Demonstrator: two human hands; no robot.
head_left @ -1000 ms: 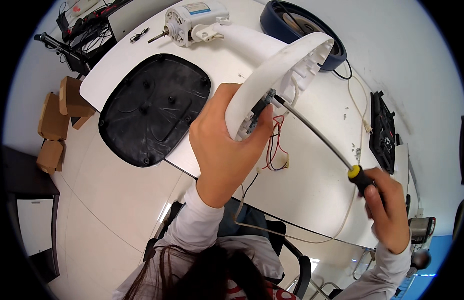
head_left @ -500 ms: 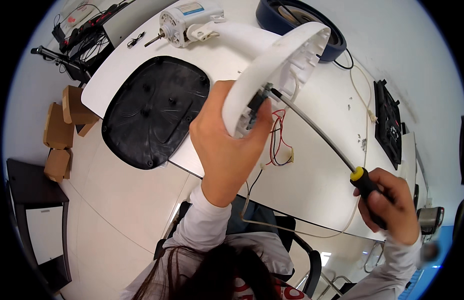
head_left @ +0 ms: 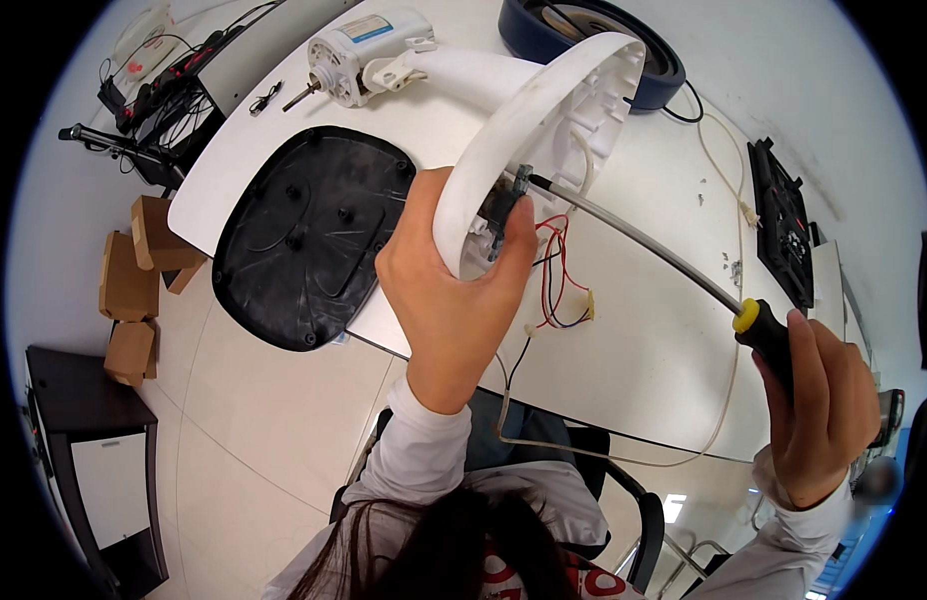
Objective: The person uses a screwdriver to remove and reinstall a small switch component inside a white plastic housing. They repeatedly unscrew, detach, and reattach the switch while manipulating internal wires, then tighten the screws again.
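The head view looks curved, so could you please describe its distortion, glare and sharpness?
Head view: fisheye distortion bows seams in the glossy beige tiled floor; head view: white glare shows beside the black chair armrest; head view: the steel screwdriver with black-and-yellow handle looks fairly sharp.

To the right of the white shell (head_left: 519,110), bare tabletop (head_left: 644,345) leaves a hand room to pass, though the screwdriver (head_left: 654,244) slants across it and the thin wires (head_left: 546,295) crowd the shell's near end. Left of the shell, the left hand (head_left: 454,285) and the black cover (head_left: 314,235) block the way; beyond it, the motor (head_left: 369,55) and dark blue ring (head_left: 534,40) do. Well right of the shell, a tool case (head_left: 781,215) bounds the open stretch.
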